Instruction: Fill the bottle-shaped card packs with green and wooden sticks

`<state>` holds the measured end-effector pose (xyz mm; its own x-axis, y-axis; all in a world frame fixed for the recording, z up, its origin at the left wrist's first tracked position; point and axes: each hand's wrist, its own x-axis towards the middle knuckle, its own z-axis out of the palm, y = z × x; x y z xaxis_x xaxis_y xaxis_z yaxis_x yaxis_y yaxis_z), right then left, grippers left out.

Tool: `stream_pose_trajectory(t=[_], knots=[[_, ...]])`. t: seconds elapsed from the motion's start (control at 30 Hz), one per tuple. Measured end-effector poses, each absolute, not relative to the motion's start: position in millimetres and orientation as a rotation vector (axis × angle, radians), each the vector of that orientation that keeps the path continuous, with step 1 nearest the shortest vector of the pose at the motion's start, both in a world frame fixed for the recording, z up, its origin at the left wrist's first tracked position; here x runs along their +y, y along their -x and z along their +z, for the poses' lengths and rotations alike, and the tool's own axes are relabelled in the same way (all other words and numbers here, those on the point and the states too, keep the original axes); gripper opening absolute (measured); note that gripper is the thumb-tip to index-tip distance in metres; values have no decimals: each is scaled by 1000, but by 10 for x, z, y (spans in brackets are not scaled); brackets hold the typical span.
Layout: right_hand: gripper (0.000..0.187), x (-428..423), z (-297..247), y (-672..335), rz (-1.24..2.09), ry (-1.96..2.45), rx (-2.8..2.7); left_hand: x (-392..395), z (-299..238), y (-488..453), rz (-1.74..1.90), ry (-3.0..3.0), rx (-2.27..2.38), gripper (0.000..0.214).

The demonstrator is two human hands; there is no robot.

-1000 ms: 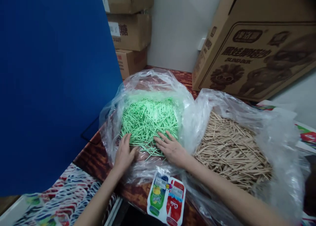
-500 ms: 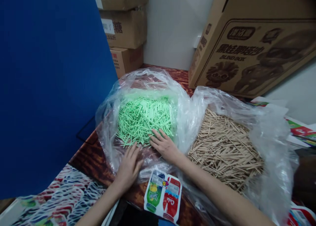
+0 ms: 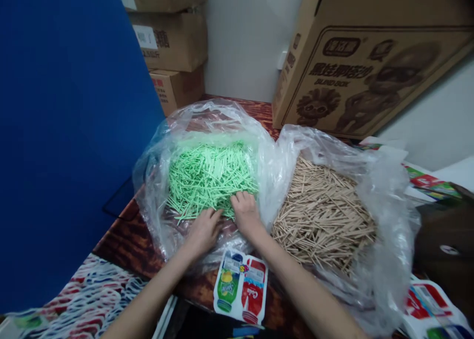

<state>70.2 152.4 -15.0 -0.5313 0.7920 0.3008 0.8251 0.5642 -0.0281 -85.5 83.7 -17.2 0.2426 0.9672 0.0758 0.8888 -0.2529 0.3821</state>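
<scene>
A heap of thin pale-green sticks lies in an opened clear plastic bag on the dark wood-grain table. At the heap's near edge, my left hand has its fingers curled and closed on a few sticks, its fingertips partly hidden. Close beside it on the right, my right hand curls its fingers down into the same green sticks. A card with Sprite and Cola bottle pictures lies just in front of my hands.
Brown sticks fill another open plastic bag at right. A blue panel stands at left, with stacked cartons behind it. A large cardboard box stands at the back right. Printed bottle cards lie at lower left.
My fingers, spread before, have curled inward at the near edge of the green sticks. The view has shifted slightly to the right.
</scene>
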Motion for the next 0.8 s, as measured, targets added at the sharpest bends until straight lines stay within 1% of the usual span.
stream_pose_trajectory(t=[0.1, 0.17, 0.27, 0.33, 0.4, 0.5, 0.57, 0.63, 0.73, 0.8], knots=[[12, 1466, -88, -761, -79, 1349, -2462, 934, -205, 826, 425, -2245, 1809, 39], [12, 1268, -7, -839, 36, 1292, -2420, 892, -204, 870, 432, -2248, 1773, 36], [17, 804, 91, -1083, 187, 1245, -2333, 710, -151, 948, 437, -2248, 1682, 25], [21, 469, 107, -1322, 253, 1300, -2215, 549, -90, 920, 453, -2262, 1660, 24], [22, 176, 81, -1578, 286, 1404, -2079, 398, -26, 785, 545, -2297, 1626, 25], [22, -121, -27, -1904, 230, 1571, -1949, 261, 34, 417, 699, -2395, 1359, 26], [24, -222, -133, -2044, 183, 1661, -1972, 265, 27, 154, 668, -2505, 1094, 31], [26, -274, -247, -2114, 161, 1713, -2045, 338, -15, -40, 573, -2594, 971, 34], [24, -317, -344, -2105, 218, 1732, -2126, 485, -94, -140, 446, -2647, 1074, 26], [24, -336, -287, -2066, 334, 1706, -2167, 543, -127, -112, 395, -2665, 1177, 22]])
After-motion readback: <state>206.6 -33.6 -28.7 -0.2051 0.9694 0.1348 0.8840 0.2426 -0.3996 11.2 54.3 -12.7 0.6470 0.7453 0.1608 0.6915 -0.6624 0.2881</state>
